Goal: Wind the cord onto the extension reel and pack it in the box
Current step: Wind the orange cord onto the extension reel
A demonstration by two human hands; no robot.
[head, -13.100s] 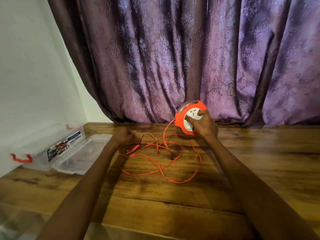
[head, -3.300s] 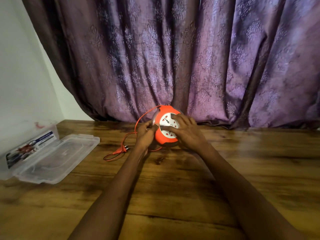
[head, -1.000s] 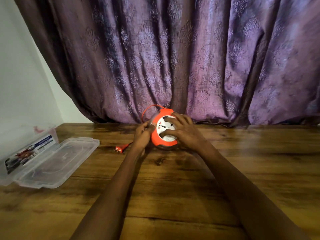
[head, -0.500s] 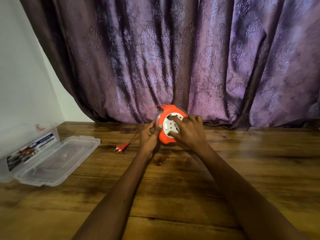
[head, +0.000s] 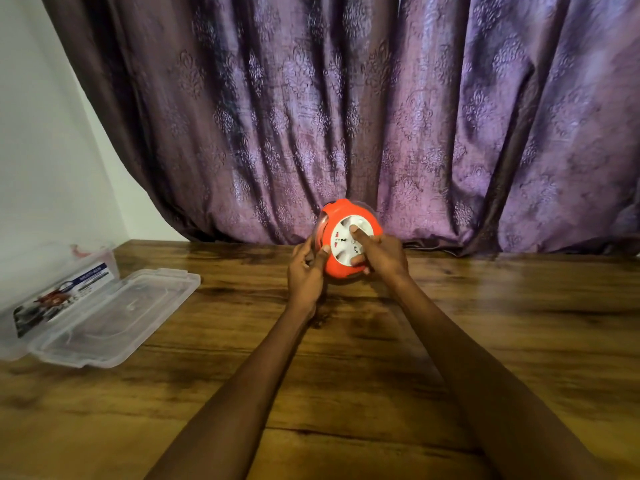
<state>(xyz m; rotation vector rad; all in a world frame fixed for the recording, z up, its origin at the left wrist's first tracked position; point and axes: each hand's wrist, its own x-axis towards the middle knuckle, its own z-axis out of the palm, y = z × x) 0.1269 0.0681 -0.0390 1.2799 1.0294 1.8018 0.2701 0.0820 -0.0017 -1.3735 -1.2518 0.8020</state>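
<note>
Head camera view: 2 bare forearms are reaching forward over a wooden table (head: 485,341), and both hands are meeting at an orange extension reel (head: 341,268) near the table's far edge. The reel is standing on its edge, tilted, with its white socket face (head: 346,242) turned toward the camera. The left hand (head: 306,271) is gripping the reel's left side, its thumb lying on the orange rim and its fingers curling behind. The right hand (head: 384,258) is holding the reel's right side, with 1 finger stretching across the white face and the thumb pressing on the face's lower edge. No loose cord is showing on the table; whether any is hiding behind the hands cannot be told.

A purple patterned curtain (head: 381,116) is hanging in folds right behind the reel, filling most of the background. A plain white wall (head: 41,150) is standing at the left.

Well apart from the hands, at the table's left edge, a clear plastic box (head: 62,292) with a printed label is sitting open. Its clear lid (head: 117,317) is lying flat beside it, touching it. Nothing can be made out inside the box.
</note>
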